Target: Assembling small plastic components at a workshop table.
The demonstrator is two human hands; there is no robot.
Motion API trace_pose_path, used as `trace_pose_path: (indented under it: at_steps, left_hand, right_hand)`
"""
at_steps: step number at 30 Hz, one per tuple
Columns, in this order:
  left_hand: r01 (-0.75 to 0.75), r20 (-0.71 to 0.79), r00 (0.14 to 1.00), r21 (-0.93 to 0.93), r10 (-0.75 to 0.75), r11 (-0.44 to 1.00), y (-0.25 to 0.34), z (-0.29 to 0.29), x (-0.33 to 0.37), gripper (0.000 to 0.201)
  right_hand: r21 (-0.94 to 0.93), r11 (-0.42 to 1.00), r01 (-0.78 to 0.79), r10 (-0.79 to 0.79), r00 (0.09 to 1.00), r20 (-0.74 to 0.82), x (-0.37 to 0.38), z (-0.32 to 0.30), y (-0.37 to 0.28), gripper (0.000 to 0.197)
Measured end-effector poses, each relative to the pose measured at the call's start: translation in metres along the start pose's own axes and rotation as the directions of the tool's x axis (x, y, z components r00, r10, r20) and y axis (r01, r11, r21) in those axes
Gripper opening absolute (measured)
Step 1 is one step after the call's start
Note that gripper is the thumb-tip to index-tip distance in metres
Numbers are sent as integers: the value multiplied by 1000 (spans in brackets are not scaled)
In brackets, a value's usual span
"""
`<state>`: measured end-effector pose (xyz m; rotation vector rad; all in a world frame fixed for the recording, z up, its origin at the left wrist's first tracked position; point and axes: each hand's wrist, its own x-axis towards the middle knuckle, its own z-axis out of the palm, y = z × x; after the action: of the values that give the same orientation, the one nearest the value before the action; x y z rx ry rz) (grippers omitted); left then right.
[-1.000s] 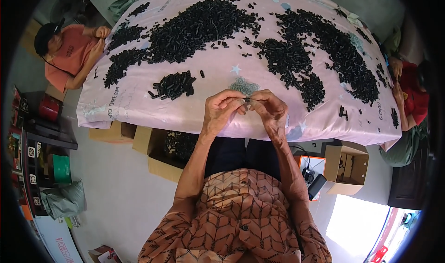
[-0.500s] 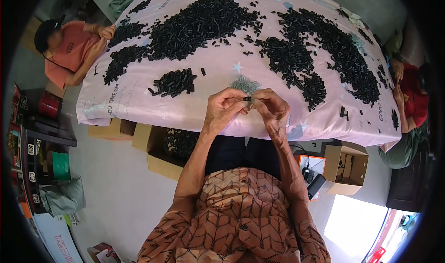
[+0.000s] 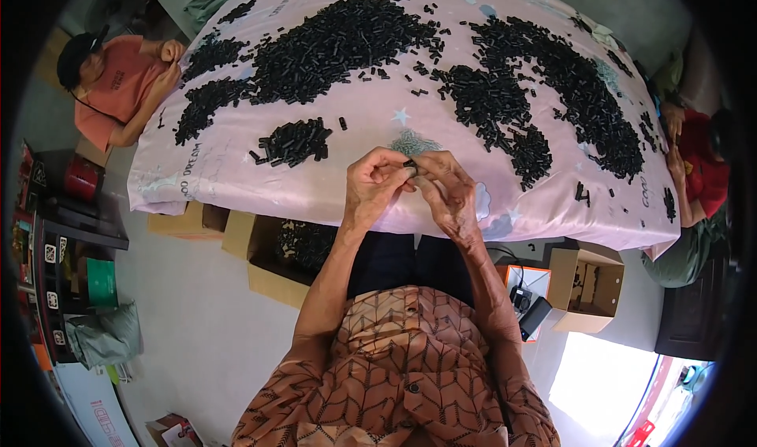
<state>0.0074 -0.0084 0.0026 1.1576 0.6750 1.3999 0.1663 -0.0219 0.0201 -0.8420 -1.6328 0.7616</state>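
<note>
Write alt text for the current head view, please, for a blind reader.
Left hand and right hand meet at a small black piece above a pink star-patterned fabric cover; heaps of short black cylindrical pieces lie on it.

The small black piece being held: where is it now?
The black piece is near the centre of the head view, between the left hand and right hand, just below the grey heap.

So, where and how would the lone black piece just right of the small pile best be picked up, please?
I would probably pinch the black piece across its long sides near the middle, coming from above and slightly right. It looks elongated, its length running roughly near to far, and the small pile sits close on its left.
</note>
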Motion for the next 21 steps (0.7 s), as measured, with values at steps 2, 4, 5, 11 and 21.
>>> trace_pose_path:
  at_steps: [2, 4, 5, 11, 21]
  left_hand:
    - [1, -30, 1000, -4, -1, 1000, 1, 3, 1, 16]
    - [-9, -33, 999, 2, 9, 1000, 2, 3, 0, 16]
    - [-19, -41, 999, 11, 19, 1000, 2, 3, 0, 16]
    - [11, -57, 998, 12, -10, 1000, 4, 5, 1, 16]
    - [-52, -116, 991, 61, 59, 997, 5, 6, 2, 17]
  right_hand:
    - [5, 1000, 11, -11, 1000, 12, 0, 1, 1, 31]
    - [41, 997, 68, -68, 998, 0, -2, 6, 7, 35]
    - [50, 998, 43, -43, 999, 5, -3, 7, 6, 38]
    - [-48, 998, 47, -49, 998, -41, -1, 2, 3, 32]
    - [-739, 662, -130, -42, 977, -209, 25, -74, 23, 14]
